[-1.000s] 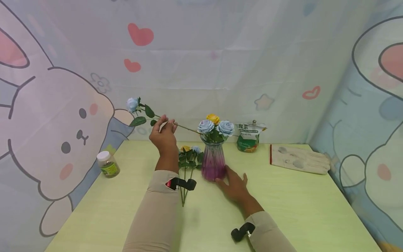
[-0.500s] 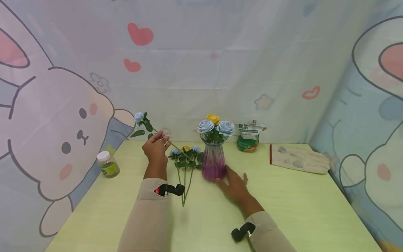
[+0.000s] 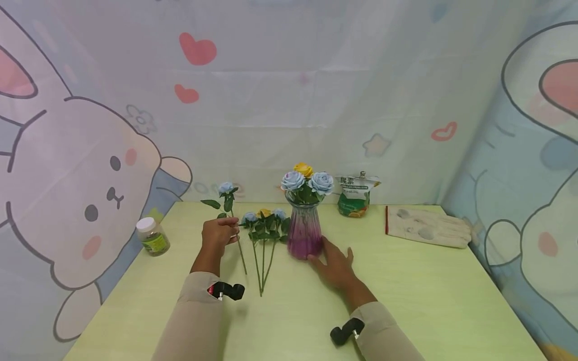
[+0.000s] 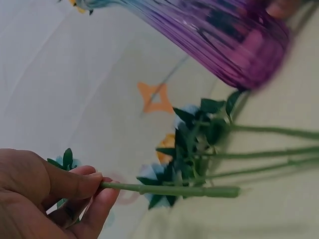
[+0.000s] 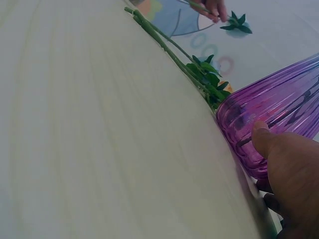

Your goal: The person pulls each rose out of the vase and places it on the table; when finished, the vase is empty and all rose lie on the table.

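In the head view my left hand pinches the stem of a blue artificial rose, its bloom up and its stem slanting down. The left wrist view has that stem between thumb and fingers, its cut end free. My right hand holds the base of a purple glass vase, thumb against the near side in the right wrist view; its other fingers are partly hidden. Two blue roses and a yellow rose stand in the vase. Between hand and vase, more blue and yellow roses lie on the table.
A small jar with a white lid stands at the table's left edge. Behind the vase, to the right, is a green and white pouch. A pale work glove lies farther right. A printed cloth hangs behind the table.
My left hand has carried the blue rose down and left, away from the vase mouth. The rose has swung from nearly level to nearly upright. My right hand stays at the vase.
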`<state>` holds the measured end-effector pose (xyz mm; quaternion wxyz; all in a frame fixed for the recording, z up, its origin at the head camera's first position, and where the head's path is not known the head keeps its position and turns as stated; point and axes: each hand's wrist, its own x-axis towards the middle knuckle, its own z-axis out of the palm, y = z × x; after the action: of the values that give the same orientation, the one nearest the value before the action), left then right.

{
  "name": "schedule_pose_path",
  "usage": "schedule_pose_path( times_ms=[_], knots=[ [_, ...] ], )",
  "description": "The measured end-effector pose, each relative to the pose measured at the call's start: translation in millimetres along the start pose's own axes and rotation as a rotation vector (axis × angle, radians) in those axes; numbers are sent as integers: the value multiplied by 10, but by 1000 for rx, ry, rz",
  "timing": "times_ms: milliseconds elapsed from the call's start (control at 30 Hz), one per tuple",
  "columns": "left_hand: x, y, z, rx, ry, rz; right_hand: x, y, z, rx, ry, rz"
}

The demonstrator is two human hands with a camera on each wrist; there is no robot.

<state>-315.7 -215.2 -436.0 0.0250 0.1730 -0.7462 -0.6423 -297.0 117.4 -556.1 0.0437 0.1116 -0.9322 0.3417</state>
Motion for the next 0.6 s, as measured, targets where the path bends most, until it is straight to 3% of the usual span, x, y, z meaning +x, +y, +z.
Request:
schedule_pose_path(
  times_ms=[233, 600],
  knots=[
    [65, -311, -73, 59, -57, 28, -5, 13, 1, 2, 3, 7],
    [187, -605, -112, 266, -35, 71, -21, -13, -4, 7, 13, 1]
  ],
)
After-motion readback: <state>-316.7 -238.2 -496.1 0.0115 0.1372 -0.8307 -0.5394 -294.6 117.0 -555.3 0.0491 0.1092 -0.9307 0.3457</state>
